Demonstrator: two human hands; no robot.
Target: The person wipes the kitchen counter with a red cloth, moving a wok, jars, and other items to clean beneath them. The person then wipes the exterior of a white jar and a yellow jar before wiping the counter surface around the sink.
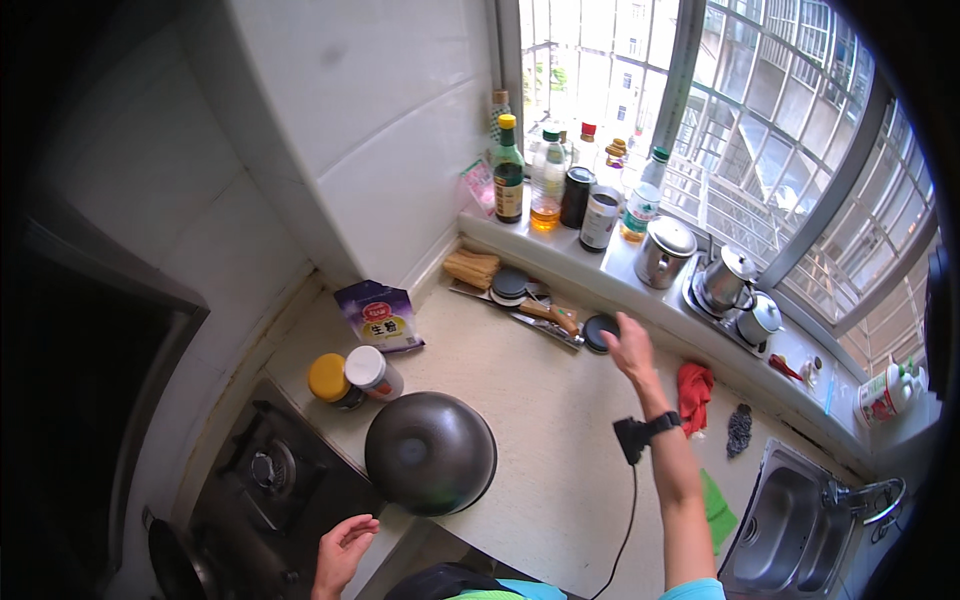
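Observation:
My right hand reaches out over the far part of the counter, right beside a round black-lidded container. Its thumb and fingers are spread at the container's edge; whether they touch it is hard to tell. My left hand hovers empty near the front of the gas stove, fingers loosely bent. Between the stove and the bare counter stands an upside-down dark wok or bowl. Left of the container lie a wooden-handled knife, another dark-lidded jar and a loofah-like tan bundle.
A yellow-lidded jar, a white-lidded jar and a purple pouch stand at the left. Bottles and metal pots line the windowsill. Red cloth, green cloth and a sink are right.

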